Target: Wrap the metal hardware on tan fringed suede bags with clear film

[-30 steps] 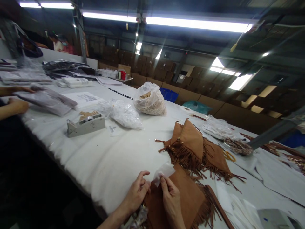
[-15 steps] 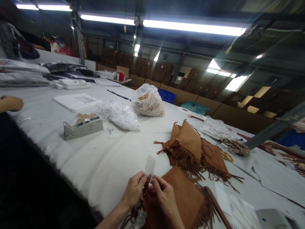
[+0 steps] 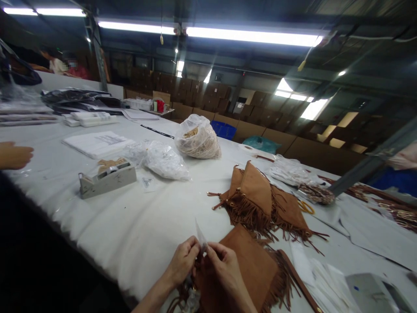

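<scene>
A small translucent sheet stands up between my two hands, over the near edge of a brown fringed suede bag. My left hand pinches at the sheet's lower end, with a dark part of the bag behind its fingers. On the other side my right hand has thumb and forefinger pressed on the same sheet. The bag lies beneath my right hand, its strap to the right. More brown fringed bags lie just beyond it.
A tape dispenser and clear plastic bags lie left of centre. Beyond stands a filled plastic sack. Yellow-handled scissors lie at right. Another person's hand is at the left edge.
The translucent sheet has turned from nearly flat-on to a narrow, folded-looking shape between my fingers. The view has shifted slightly, and the other person's hand looks more spread.
</scene>
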